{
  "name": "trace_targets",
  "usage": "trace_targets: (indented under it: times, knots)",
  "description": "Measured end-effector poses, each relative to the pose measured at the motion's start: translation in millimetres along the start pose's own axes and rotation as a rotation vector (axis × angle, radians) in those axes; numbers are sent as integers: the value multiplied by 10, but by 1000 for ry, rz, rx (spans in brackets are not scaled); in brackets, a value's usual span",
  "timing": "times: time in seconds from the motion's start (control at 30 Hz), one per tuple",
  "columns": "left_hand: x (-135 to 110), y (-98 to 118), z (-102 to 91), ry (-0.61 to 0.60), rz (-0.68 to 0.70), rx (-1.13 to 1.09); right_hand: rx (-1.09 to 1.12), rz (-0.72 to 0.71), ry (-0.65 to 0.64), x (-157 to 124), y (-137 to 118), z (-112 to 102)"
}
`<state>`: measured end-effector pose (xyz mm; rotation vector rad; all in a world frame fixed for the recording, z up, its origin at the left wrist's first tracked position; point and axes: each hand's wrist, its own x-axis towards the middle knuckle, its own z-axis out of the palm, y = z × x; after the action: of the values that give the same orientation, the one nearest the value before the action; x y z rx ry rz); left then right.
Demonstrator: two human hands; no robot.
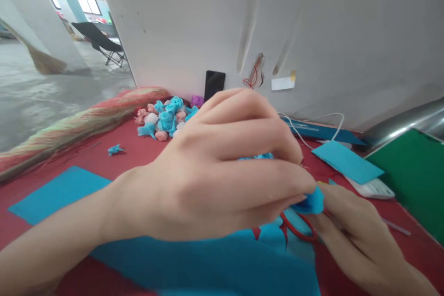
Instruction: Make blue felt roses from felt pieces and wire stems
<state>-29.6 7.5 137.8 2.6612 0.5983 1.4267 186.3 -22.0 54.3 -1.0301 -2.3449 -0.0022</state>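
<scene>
My left hand fills the middle of the view, its thumb and forefinger pinched on a small curled piece of blue crepe paper. From the right, my right hand closes on the lower side of the same piece; its fingertips are partly hidden. Below the hands lie scissors with red handles, their blades hidden. Under them spreads a large blue paper sheet with cut pieces at its upper edge. More blue paper shows behind my left hand, mostly covered.
Blue, pink and white paper roses are heaped at the back left of the red tabletop. A phone leans on the wall. Folded blue paper rests on a white device. A green board stands right.
</scene>
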Motion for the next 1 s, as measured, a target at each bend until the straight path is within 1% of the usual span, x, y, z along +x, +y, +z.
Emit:
trace_targets:
  times: [0.07,0.13,0.23,0.3,0.4,0.53,0.67,0.8,0.9,1.0]
  knots:
    - [-18,-56,-6,-11,58,23,2,20,-5,4,-3,-2]
    - [-55,-112,-17,-30,154,51,-4,25,13,14,-19,3]
    - [-124,-182,-32,-102,302,99,-10,24,23,33,-46,16]
    - [-154,-217,-34,-161,338,110,-14,26,36,44,-60,26]
    - [-161,-257,-21,-219,316,95,-42,26,79,54,-80,36]
    - [-156,-298,2,-288,307,50,-44,20,58,65,-102,38]
    - [-167,-320,9,-291,297,26,-32,39,48,54,-105,42]
    - [-161,-326,14,-311,286,21,-19,13,9,49,-87,44]
    - [-148,-328,18,-335,289,28,-4,-32,7,77,-90,46]
    - [-148,-339,28,-353,296,35,39,-22,-11,104,-104,49]
